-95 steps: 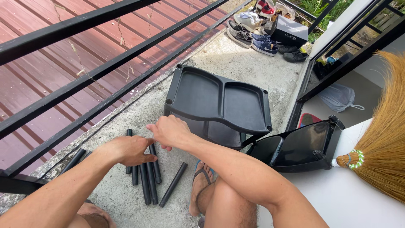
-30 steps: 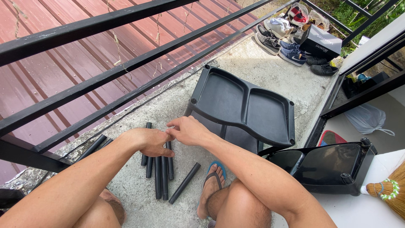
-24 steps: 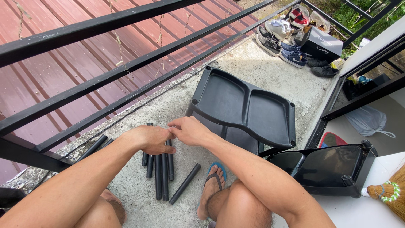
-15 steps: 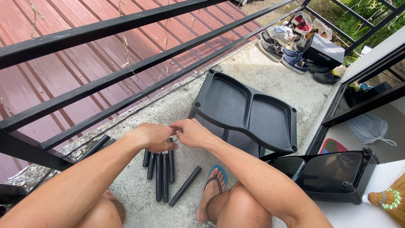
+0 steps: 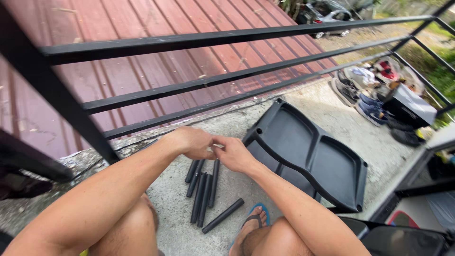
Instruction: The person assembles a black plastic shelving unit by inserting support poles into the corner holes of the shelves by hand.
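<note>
While the black tubes (image 5: 204, 189) lie bundled at centre frame, left hand (image 5: 192, 142) and right hand (image 5: 235, 154) meet above them, fingertips pinched together; what they grip, I cannot tell.

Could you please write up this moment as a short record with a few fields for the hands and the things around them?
Setting: concrete floor beside a black metal railing
Left hand: meets the right hand above the tubes; what the fingers pinch is hidden
Right hand: fingertips against the left hand
Below hands: black tubes lying on the floor
To the right: black plastic trays
Far corner: shoes
</note>
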